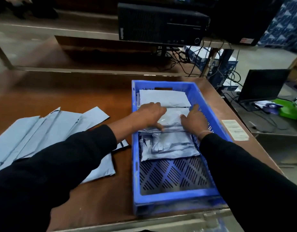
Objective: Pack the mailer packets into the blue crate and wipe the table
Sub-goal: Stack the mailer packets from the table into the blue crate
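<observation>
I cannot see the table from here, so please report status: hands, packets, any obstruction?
Both hands flat on middle grey plastic mailer packet inside blue slotted plastic crate. More grey packets left on table. Nothing blocking.

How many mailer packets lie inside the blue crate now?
3 visible: far end, middle under both hands, nearer one. Others may be hidden beneath.

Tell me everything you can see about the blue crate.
The blue crate is a rectangular, plastic-looking bin with slotted walls and a perforated floor, plus a handle cut-out in its far wall. It sits upright on the brown table, toward its right side. Grey mailer packets cover its far half; the near floor is bare. Both hands press packets inside.
</observation>
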Demonstrator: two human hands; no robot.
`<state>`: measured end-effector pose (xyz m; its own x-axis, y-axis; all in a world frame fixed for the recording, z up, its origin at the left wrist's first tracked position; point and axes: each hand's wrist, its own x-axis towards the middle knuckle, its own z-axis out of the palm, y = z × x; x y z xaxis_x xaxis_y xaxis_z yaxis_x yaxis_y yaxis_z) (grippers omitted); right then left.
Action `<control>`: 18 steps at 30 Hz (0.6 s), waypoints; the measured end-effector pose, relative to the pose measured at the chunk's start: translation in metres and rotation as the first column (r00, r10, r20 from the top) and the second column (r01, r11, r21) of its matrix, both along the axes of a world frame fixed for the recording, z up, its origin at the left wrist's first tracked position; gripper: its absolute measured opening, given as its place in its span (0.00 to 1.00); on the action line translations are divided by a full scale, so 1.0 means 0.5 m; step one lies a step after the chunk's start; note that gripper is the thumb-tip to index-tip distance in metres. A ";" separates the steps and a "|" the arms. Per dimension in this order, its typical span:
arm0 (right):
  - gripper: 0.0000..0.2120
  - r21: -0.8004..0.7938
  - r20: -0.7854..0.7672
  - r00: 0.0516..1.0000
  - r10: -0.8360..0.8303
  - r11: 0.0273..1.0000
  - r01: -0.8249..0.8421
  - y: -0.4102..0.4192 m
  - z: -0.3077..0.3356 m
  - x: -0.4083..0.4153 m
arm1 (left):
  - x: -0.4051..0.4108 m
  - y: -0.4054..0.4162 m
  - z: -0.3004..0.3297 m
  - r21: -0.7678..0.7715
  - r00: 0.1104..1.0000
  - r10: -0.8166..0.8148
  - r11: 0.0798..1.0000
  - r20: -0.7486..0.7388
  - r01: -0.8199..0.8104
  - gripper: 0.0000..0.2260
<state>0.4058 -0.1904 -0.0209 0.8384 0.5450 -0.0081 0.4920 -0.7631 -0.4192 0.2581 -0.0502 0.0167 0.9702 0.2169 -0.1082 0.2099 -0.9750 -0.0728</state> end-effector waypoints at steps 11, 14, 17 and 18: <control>0.25 -0.280 0.333 0.831 0.445 0.888 -0.364 -0.029 0.015 -0.020 | 0.017 -0.001 -0.040 0.048 0.997 0.071 0.996 -0.002 -0.071 0.18; 0.25 -0.308 0.255 0.859 0.444 0.879 -0.363 -0.028 0.009 -0.026 | 0.018 -0.002 -0.035 0.000 0.995 0.088 0.996 -0.048 -0.088 0.20; 0.26 -0.328 0.198 0.885 0.422 0.879 -0.346 -0.025 0.020 -0.023 | 0.007 -0.003 -0.021 -0.032 0.995 0.067 0.997 -0.075 -0.069 0.26; 0.26 -0.338 0.189 0.888 0.419 0.877 -0.342 -0.023 0.026 -0.022 | 0.000 -0.003 -0.014 -0.054 0.998 0.054 0.997 -0.044 -0.057 0.26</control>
